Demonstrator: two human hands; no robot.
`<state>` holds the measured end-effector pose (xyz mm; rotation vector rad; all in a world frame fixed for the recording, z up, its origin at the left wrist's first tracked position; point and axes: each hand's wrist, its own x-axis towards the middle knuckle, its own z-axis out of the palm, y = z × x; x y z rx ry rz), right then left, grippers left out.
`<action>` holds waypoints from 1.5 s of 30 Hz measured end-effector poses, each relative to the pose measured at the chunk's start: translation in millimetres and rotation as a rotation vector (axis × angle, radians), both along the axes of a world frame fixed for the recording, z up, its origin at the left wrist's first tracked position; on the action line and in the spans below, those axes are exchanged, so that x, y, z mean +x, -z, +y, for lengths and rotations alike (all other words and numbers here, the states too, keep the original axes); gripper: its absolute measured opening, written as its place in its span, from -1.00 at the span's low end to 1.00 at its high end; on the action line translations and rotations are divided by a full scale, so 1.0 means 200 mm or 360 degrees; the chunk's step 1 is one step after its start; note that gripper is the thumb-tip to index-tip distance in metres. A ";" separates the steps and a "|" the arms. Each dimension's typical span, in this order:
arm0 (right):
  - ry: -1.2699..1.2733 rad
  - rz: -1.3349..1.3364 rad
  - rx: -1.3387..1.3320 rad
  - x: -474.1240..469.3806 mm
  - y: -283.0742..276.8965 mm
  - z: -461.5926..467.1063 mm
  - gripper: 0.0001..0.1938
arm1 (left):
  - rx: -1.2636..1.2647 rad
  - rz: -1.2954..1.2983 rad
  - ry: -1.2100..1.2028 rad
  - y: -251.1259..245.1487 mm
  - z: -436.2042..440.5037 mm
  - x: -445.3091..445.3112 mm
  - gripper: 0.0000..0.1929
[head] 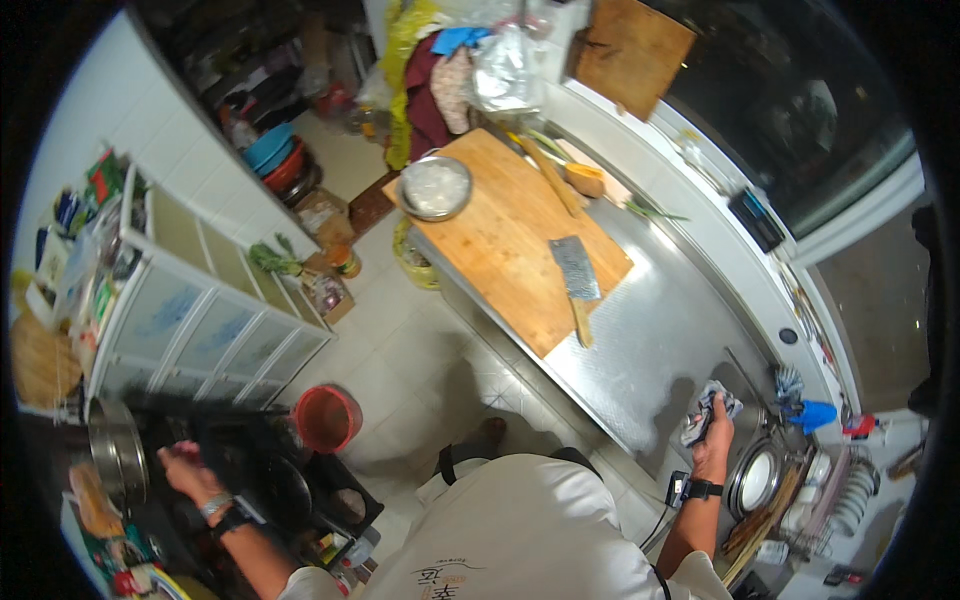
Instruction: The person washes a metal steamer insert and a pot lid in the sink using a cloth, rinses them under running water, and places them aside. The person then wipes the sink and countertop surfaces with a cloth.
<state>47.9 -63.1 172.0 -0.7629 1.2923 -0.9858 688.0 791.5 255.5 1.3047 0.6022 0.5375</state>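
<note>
My right hand (712, 446) grips a crumpled grey-and-white cloth (701, 420) above the sink end of the steel counter (652, 352). On the far left, my left hand (186, 476) reaches over the dark stove area, beside a steel pot (118, 450). Something pinkish-red shows at its fingers, but whether it is held is unclear. Before me a wooden cutting board (502, 225) lies on the counter. A cleaver (576, 270) rests across its near edge, handle overhanging onto the steel. At the board's far left corner stands a metal bowl (409, 210) with a whitish, plastic-like content.
Behind the board lie a wooden stick (551, 176), a cut squash (585, 180) and green onions (652, 213). A red bucket (328, 420) stands on the floor near a white cabinet (202, 322). Metal basins (754, 480) and a dish rack (851, 499) are at right.
</note>
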 end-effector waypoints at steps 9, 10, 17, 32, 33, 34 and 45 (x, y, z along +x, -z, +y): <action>0.0157 0.0031 0.0106 -0.33 -0.06 0.01 -0.72 | 0.0251 0.0834 0.2004 0.81 -2.55 -0.74 -0.81; 0.0094 0.0057 0.0148 -0.40 -0.05 0.00 -0.71 | 0.0280 0.0815 0.2204 0.82 -2.77 -0.88 -0.84; 0.0188 0.0020 0.0251 -0.90 -0.01 -0.08 -0.75 | 0.1277 -0.0058 0.2600 0.89 -3.73 -1.51 -0.62; 0.0207 0.0089 0.0270 -1.53 0.22 -0.13 -0.57 | 0.1937 0.0347 0.1880 1.22 -4.03 -1.34 -0.43; 0.0235 0.0037 0.0258 -1.53 0.21 -0.14 -0.56 | 0.1962 0.0294 0.1745 1.22 -4.02 -1.30 -0.43; 0.0243 0.0076 0.0285 -1.52 0.20 -0.15 -0.55 | 0.1990 0.0245 0.1611 1.22 -3.99 -1.27 -0.43; 0.0261 0.0259 0.0293 -1.24 0.19 -0.13 -0.66 | 0.1113 0.0162 0.1745 0.96 -3.60 -0.57 -0.54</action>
